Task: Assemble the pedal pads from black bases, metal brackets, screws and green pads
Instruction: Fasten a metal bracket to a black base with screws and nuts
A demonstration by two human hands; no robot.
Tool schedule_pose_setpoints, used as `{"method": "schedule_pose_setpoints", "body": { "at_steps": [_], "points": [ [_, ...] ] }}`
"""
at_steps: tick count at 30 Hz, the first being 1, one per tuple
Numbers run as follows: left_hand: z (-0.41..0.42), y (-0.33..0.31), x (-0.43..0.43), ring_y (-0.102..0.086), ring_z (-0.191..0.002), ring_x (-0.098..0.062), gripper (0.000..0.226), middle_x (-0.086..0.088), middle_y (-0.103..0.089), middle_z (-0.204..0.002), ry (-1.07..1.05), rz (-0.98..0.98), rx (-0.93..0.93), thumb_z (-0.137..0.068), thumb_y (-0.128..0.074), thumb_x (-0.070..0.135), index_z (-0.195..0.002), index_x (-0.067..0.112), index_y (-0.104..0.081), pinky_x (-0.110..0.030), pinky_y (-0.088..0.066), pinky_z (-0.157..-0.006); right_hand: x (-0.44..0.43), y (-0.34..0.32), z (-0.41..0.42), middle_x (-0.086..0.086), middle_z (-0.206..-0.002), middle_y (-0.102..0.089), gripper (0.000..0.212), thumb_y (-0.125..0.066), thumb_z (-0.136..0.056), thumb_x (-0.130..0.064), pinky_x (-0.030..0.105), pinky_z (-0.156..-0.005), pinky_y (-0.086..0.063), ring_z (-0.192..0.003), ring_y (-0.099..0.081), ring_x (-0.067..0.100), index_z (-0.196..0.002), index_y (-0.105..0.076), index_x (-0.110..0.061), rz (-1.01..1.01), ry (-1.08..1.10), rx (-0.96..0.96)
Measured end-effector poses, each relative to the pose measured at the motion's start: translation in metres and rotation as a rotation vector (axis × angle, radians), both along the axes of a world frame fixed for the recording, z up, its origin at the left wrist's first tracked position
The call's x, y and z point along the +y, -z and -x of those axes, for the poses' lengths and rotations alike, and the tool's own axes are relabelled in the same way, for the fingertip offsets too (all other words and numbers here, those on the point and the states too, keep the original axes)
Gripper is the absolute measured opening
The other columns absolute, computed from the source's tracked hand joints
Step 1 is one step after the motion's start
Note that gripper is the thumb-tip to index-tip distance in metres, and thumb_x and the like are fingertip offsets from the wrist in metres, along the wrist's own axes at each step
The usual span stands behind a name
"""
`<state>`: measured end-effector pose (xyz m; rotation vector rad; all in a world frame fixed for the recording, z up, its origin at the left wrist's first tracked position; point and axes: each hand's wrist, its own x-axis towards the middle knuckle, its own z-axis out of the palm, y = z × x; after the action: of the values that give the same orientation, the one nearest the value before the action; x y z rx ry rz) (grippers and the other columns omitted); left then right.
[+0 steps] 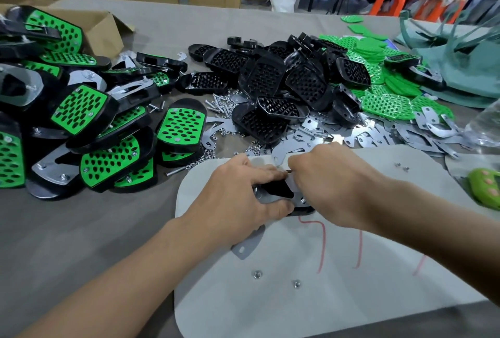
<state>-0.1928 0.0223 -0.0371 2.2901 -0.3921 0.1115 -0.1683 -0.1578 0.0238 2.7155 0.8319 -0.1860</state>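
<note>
On the white board (pixel 338 270) lies a black base (pixel 278 190) with a metal bracket (pixel 293 191) laid over it. My left hand (pixel 240 191) grips the base from the left, thumb along its near edge. My right hand (pixel 327 175) is curled over the base's far right end, fingertips pinched at the bracket; what they pinch is hidden. A loose bracket (pixel 247 243) lies under my left wrist. Two nuts (pixel 257 274) sit on the board nearer me.
Finished green-and-black pedals (pixel 102 132) are heaped at the left beside a cardboard box (pixel 100 29). Black bases (pixel 284 80) pile up in the middle, green pads (pixel 384 85) at the right, brackets (pixel 378 134) and screws and nuts (pixel 230 104) between them.
</note>
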Motion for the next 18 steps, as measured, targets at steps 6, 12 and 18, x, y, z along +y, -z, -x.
{"method": "schedule_pose_setpoints", "body": {
  "at_steps": [6, 12, 18],
  "points": [
    [0.001, -0.002, 0.001, -0.048, -0.088, 0.0, 0.054, 0.015, -0.046, -0.082, 0.011, -0.014, 0.001, -0.068, -0.089, 0.051, -0.119, 0.047, -0.072, -0.007, -0.035, -0.07, -0.008, 0.004, 0.001, -0.002, -0.066, -0.047, 0.024, -0.055, -0.091, -0.019, 0.033, -0.048, -0.025, -0.06, -0.046, 0.023, -0.074, -0.039, -0.023, -0.163, 0.118, -0.051],
    [0.001, -0.001, 0.0, -0.046, -0.094, 0.005, 0.053, 0.015, -0.045, -0.082, 0.0, -0.019, -0.022, -0.066, -0.09, 0.05, -0.117, 0.044, -0.074, -0.002, -0.033, -0.071, -0.01, -0.001, -0.002, -0.008, -0.065, -0.035, 0.035, -0.044, -0.089, -0.014, 0.036, -0.054, -0.019, -0.059, -0.034, 0.017, -0.074, -0.017, -0.029, -0.066, -0.058, 0.023],
    [0.001, -0.002, 0.0, -0.045, -0.089, 0.008, 0.053, 0.016, -0.043, -0.081, 0.014, -0.036, -0.018, -0.067, -0.087, 0.051, -0.118, 0.048, -0.072, -0.003, -0.032, -0.069, 0.002, 0.006, 0.007, -0.005, -0.066, -0.035, 0.037, -0.057, -0.084, -0.022, 0.03, -0.047, -0.014, -0.053, -0.027, 0.015, -0.07, -0.024, -0.025, -0.088, 0.103, -0.038]
  ]
}}
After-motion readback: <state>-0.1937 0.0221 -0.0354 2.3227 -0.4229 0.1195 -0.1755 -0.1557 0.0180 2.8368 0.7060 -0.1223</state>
